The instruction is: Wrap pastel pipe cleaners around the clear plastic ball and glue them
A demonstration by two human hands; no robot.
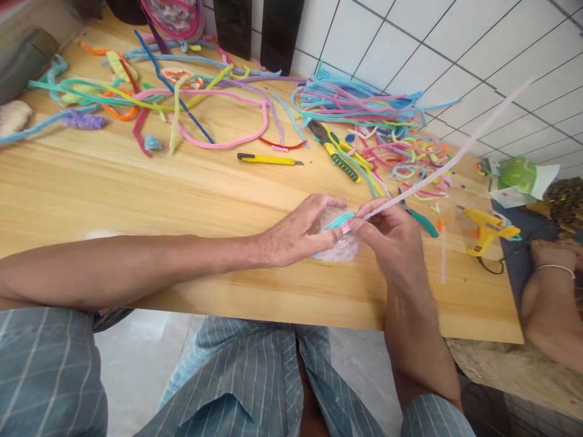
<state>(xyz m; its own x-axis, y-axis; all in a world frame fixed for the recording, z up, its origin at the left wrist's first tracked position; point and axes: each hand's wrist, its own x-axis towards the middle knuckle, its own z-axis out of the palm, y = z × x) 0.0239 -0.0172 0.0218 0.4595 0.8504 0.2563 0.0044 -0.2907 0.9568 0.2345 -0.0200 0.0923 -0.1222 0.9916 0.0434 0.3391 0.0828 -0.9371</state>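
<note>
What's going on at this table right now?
The left hand steadies a see-through bundle, while the right hand pinches a long pink strip near its lower end, close to the bundle. The strip's other end sticks up to the right. Beyond the hands lie a cutter and yellow pliers; a glue gun lies to the right.

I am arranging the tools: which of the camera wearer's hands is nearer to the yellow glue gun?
Right. The right hand is left of the yellow glue gun in the picture, apart from it; the left hand is farther left.
</note>
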